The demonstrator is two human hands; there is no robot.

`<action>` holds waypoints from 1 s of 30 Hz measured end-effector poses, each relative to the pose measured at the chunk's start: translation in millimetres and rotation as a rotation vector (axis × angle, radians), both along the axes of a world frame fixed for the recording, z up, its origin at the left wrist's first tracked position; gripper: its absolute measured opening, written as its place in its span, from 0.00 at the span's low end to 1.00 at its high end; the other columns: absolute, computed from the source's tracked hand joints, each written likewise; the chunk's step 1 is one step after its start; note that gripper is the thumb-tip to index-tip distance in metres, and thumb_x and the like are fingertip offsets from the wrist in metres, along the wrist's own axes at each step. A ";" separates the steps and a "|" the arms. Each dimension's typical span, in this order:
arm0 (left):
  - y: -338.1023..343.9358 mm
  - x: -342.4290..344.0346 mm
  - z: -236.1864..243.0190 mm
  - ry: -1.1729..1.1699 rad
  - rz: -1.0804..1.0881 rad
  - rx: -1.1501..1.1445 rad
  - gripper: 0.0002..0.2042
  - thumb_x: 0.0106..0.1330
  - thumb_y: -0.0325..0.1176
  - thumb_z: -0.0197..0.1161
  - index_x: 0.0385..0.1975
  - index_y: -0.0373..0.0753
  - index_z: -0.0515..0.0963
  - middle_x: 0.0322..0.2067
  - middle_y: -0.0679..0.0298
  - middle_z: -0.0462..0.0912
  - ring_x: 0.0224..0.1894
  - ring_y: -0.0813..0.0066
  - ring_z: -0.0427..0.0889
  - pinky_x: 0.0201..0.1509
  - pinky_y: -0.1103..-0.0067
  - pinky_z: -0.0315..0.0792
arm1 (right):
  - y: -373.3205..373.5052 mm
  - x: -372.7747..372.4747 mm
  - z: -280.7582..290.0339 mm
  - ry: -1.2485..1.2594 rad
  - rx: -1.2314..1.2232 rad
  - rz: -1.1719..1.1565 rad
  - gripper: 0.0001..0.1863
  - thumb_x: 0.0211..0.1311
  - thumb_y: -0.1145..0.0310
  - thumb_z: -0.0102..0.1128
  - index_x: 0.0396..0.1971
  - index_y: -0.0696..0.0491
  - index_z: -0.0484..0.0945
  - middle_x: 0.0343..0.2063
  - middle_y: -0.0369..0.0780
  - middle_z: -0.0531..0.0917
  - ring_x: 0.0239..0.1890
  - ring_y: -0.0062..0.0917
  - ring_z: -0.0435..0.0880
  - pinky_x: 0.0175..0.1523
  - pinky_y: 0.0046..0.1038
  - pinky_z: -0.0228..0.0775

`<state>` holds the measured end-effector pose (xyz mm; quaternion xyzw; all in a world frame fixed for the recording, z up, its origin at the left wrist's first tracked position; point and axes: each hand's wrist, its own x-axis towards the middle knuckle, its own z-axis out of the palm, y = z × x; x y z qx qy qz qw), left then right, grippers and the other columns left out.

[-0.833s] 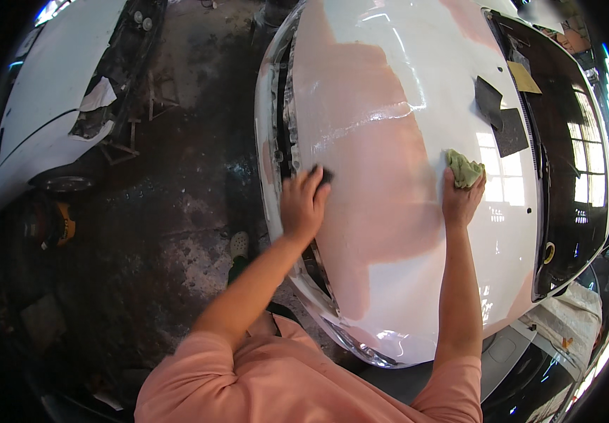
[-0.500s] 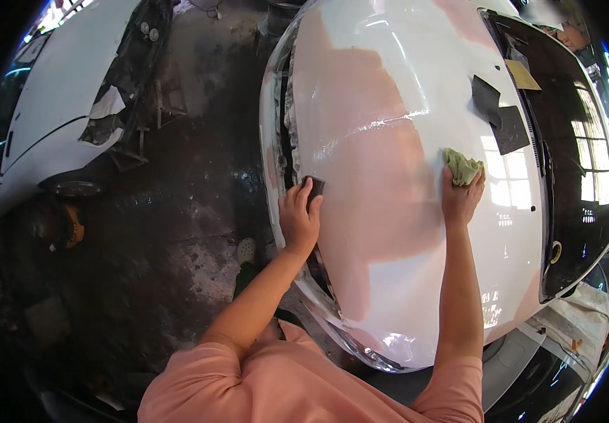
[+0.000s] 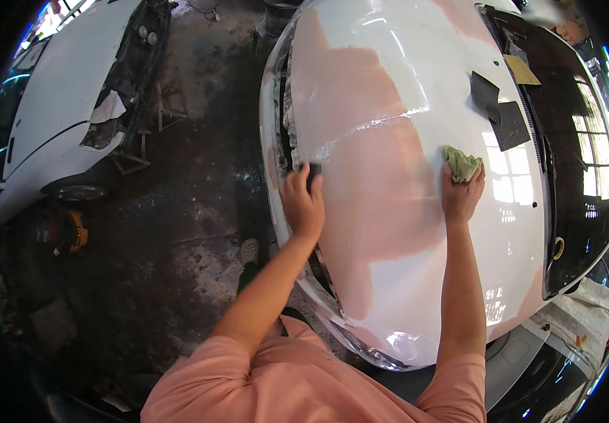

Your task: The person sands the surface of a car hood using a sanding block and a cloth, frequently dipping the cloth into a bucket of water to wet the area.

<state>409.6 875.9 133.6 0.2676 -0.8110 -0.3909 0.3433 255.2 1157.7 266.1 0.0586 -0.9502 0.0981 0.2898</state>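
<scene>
My left hand grips a small dark block on the front edge of a white car bonnet, beside the dark gap along its nose. Broad pale pink patches cover much of the bonnet's front half, with wet-looking streaks across them. Farther right, my right hand rests on the white paint, closed round a crumpled green cloth. Dark grey sheets and a tan sheet lie near the windscreen.
A second white car with parts off stands at left, near metal stands and a yellow-and-black tool on the dark floor. The windscreen is at right. A grey car and pale sheeting are at lower right.
My left hand dipped slightly toward me with the dark block, then moved back up along the bonnet's edge. My right hand with the cloth has barely moved.
</scene>
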 end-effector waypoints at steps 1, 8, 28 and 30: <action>-22.8 -25.6 5.0 -0.017 0.008 0.017 0.18 0.74 0.42 0.66 0.58 0.40 0.82 0.54 0.56 0.82 0.58 0.50 0.79 0.64 0.60 0.71 | -3.3 -0.1 1.6 0.006 0.001 0.022 0.39 0.66 0.45 0.68 0.65 0.59 0.70 0.69 0.56 0.71 0.71 0.53 0.70 0.76 0.51 0.58; -36.1 -61.3 19.2 0.005 0.022 -0.030 0.18 0.74 0.42 0.66 0.58 0.40 0.82 0.52 0.55 0.84 0.57 0.52 0.79 0.62 0.60 0.71 | -2.7 -4.9 -1.5 0.028 0.022 0.013 0.39 0.66 0.45 0.68 0.66 0.59 0.70 0.68 0.56 0.72 0.71 0.52 0.70 0.77 0.51 0.59; -61.4 -63.8 13.8 0.040 -0.163 -0.016 0.18 0.73 0.41 0.67 0.59 0.42 0.84 0.55 0.55 0.85 0.55 0.48 0.80 0.60 0.59 0.75 | -4.6 -0.8 3.6 -0.036 -0.026 0.008 0.41 0.66 0.45 0.69 0.69 0.56 0.69 0.71 0.53 0.70 0.74 0.50 0.67 0.79 0.50 0.55; -138.6 -132.0 25.3 0.034 -0.082 -0.050 0.18 0.74 0.42 0.66 0.57 0.40 0.84 0.54 0.54 0.85 0.55 0.48 0.81 0.61 0.60 0.74 | -20.8 -3.8 3.7 -0.043 -0.040 0.057 0.40 0.66 0.45 0.69 0.69 0.56 0.69 0.71 0.53 0.70 0.74 0.50 0.67 0.79 0.51 0.55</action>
